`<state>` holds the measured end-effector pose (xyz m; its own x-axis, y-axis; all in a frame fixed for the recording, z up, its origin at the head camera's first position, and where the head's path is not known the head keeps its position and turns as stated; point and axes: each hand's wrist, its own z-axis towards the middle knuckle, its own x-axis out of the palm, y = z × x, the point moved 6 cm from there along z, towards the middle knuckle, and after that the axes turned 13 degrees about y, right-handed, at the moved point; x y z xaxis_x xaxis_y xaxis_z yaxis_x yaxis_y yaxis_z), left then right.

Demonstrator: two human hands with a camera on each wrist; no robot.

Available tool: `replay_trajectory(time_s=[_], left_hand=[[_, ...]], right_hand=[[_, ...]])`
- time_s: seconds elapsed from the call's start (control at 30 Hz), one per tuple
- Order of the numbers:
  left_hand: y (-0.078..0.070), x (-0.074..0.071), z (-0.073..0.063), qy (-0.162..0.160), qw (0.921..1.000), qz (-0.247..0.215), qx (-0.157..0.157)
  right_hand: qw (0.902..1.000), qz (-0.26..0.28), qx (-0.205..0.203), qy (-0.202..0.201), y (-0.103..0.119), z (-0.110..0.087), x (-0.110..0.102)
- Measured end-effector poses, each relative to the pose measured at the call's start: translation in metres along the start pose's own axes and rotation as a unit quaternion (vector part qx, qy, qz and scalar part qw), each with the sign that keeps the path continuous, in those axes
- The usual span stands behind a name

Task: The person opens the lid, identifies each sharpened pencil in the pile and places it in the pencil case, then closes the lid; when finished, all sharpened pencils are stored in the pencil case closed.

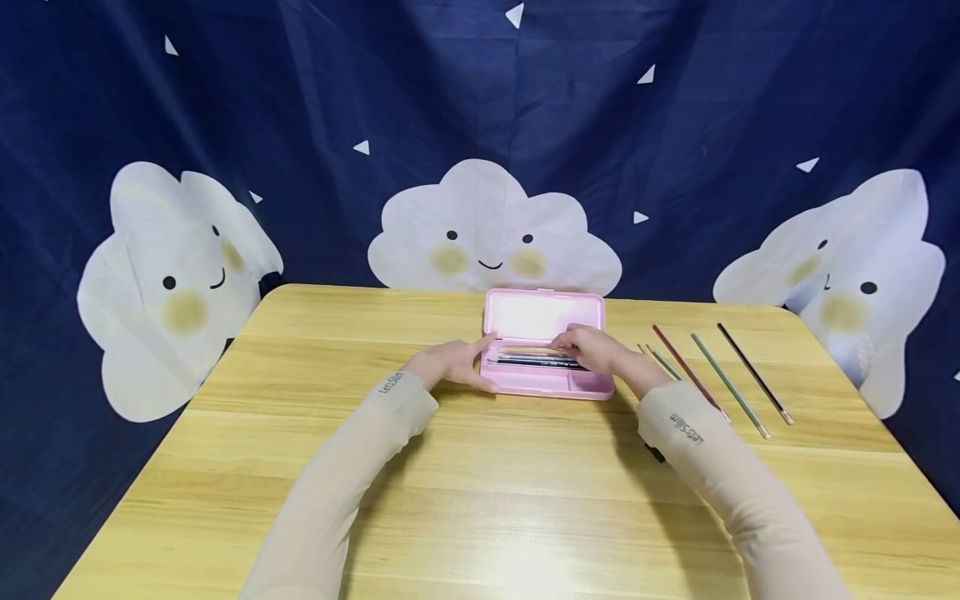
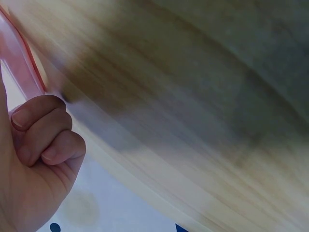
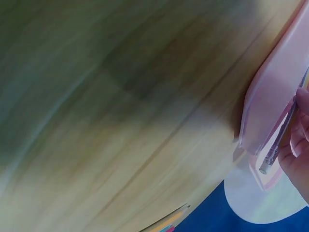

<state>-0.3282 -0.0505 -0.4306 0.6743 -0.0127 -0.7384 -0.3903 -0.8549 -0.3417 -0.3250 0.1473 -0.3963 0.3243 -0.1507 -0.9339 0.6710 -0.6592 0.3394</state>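
As L hand (image 1: pixel 450 364) grips case (image 1: pixel 525 382), R hand (image 1: pixel 596 347) pinches pencil (image 3: pixel 280 139) near table's back edge (image 1: pixel 360 291).

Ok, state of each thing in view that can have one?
Pencil case: open, on the table
Lid: swung open at the far side
Pencils in the case: lying lengthwise
Loose pencils: on the table, right of the case
Left hand: gripping the case's left end
Right hand: pinching a pencil
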Motion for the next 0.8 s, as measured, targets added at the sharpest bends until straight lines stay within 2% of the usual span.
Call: replay_trajectory(time_s=[0.27, 0.53, 0.63, 0.8], left_hand=[[0.0013, 0.0008, 0.0006, 0.000, 1.0000, 0.002, -0.003], [0.0019, 0.0002, 0.0024, -0.001, 1.0000, 0.008, -0.005], [0.0013, -0.0002, 0.0016, 0.000, 1.0000, 0.003, -0.004], [0.0005, 0.0004, 0.0009, 0.003, 1.0000, 0.001, -0.003]], right_hand=[[0.9995, -0.030, 0.002, -0.005, 0.0052, 0.0087, 0.0044], [0.9983, -0.055, -0.021, -0.004, 0.0059, 0.0072, 0.0045], [0.9980, -0.061, -0.014, -0.006, 0.0068, 0.0072, 0.0055], [0.9971, -0.072, 0.023, 0.015, 0.0082, 0.0069, 0.0091]])
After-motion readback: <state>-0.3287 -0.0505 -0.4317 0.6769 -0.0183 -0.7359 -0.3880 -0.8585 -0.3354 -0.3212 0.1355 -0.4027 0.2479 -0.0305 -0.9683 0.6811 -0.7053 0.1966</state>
